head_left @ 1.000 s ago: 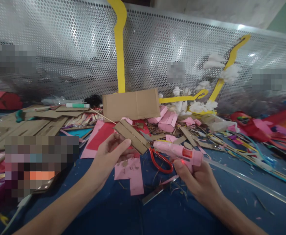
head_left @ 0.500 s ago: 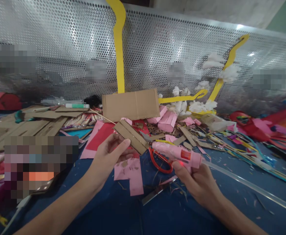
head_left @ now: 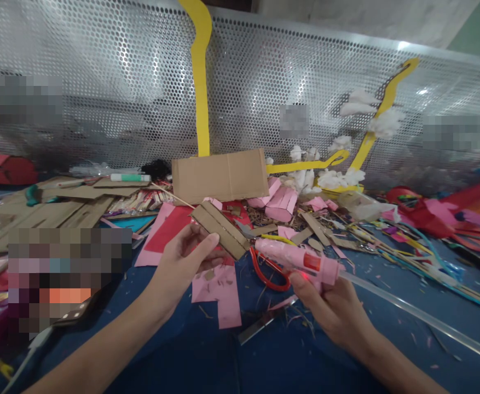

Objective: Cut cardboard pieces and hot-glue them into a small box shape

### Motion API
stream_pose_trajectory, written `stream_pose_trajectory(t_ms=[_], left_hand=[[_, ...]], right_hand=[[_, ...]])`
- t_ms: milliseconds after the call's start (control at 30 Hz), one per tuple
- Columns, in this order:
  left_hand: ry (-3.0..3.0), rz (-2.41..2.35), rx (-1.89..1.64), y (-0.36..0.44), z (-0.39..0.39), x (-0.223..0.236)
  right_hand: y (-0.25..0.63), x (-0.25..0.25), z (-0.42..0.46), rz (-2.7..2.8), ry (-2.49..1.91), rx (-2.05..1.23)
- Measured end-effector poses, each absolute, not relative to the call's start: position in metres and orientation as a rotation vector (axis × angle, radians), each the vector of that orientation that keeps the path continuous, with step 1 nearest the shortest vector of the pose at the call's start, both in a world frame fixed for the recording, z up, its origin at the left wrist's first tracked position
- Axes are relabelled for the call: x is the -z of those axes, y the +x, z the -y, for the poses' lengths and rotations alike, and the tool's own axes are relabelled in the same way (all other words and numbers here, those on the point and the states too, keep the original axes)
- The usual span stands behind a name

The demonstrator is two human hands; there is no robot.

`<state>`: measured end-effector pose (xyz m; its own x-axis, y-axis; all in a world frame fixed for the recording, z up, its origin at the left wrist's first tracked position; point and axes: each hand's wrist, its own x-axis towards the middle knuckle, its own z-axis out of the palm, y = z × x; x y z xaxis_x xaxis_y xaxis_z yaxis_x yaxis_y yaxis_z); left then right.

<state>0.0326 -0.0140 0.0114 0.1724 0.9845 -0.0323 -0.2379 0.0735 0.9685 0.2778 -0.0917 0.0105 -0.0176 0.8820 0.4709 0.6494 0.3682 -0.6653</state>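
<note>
My left hand (head_left: 186, 251) pinches a small rectangular cardboard piece (head_left: 221, 229) between thumb and fingers, tilted down to the right. A line of glue seems to run along its length. Wrapped in my right hand (head_left: 330, 306) is a pink glue gun (head_left: 293, 256), a long clear glue stick (head_left: 420, 312) jutting out of its back. The gun's nozzle is at the right end of the cardboard, touching or very close. Below the nozzle lie scissors with red handles (head_left: 270, 276), partly hidden by the gun. Under my left hand are pink paper pieces (head_left: 223, 298).
A cardboard box (head_left: 219, 176) stands at the back against a perforated metal panel (head_left: 248, 82), near yellow curved strips (head_left: 201, 98). Cardboard sheets (head_left: 71, 210) pile up at left. A metal-bladed tool (head_left: 260, 324) lies in front; scraps and white fluff (head_left: 342, 178) are at right.
Almost nothing differs. Both hands, the cardboard piece and the glue gun keep nearly the same position, with only a very slight shift of the view.
</note>
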Motion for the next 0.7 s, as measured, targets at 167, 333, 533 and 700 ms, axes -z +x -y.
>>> stream_pose_trajectory(t_ms=[167, 333, 533, 700], left_hand=[[1.068, -0.930, -1.151, 0.0322, 0.0128, -0.0107], [1.080, -0.944, -1.162, 0.0322, 0.0128, -0.0139], [1.056, -0.945, -1.185, 0.0329, 0.0137, -0.0156], [1.051, -0.926, -1.193, 0.0312, 0.0118, -0.0124]], right_hand=[[0.2768, -0.0127, 0.0921, 1.842, -1.370, -0.266], [0.2740, -0.0174, 0.0906, 1.845, -1.360, -0.321], [0.2757, -0.0145, 0.0893, 1.829, -1.390, -0.315], [0.2746, -0.0159, 0.0892, 1.813, -1.372, -0.323]])
